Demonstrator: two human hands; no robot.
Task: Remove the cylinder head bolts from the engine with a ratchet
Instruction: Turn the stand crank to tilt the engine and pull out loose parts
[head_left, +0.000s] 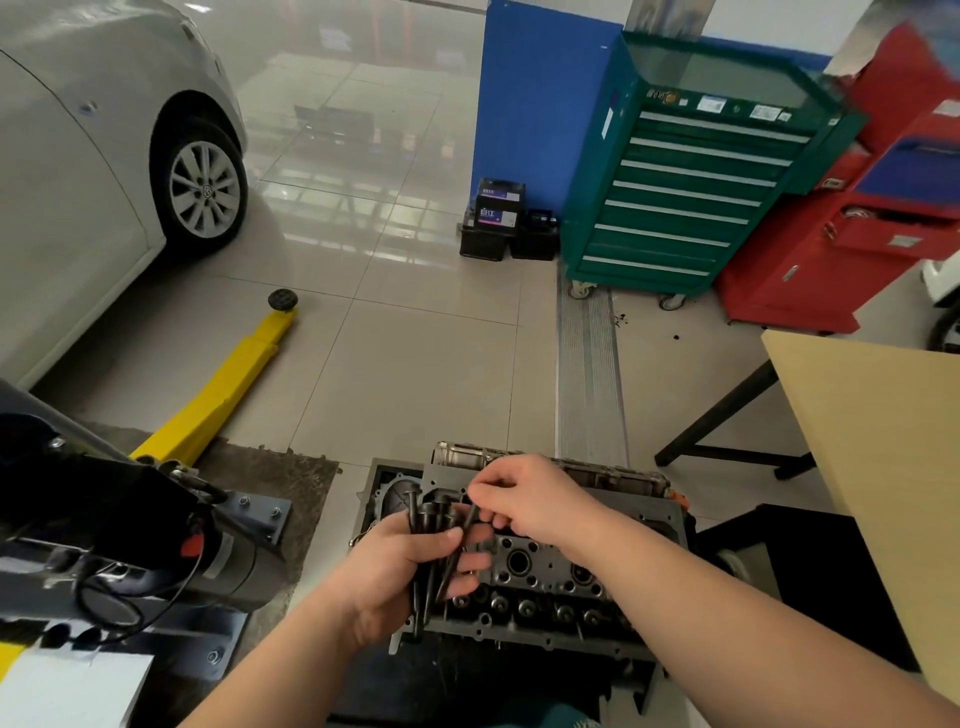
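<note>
My left hand (400, 569) wraps a bundle of cylinder head bolts (434, 530), heads up so none slide out. My right hand (530, 499) pinches one more bolt (464, 538), feeding it into the bundle above the engine (545, 587). No ratchet shows.

Several long dark cylinder head bolts (434, 551) stand bunched (heads up) in the left hand (410, 577), one pinched by the right hand (530, 501), above the grey engine (540, 577) lying just beneath both hands.
</note>
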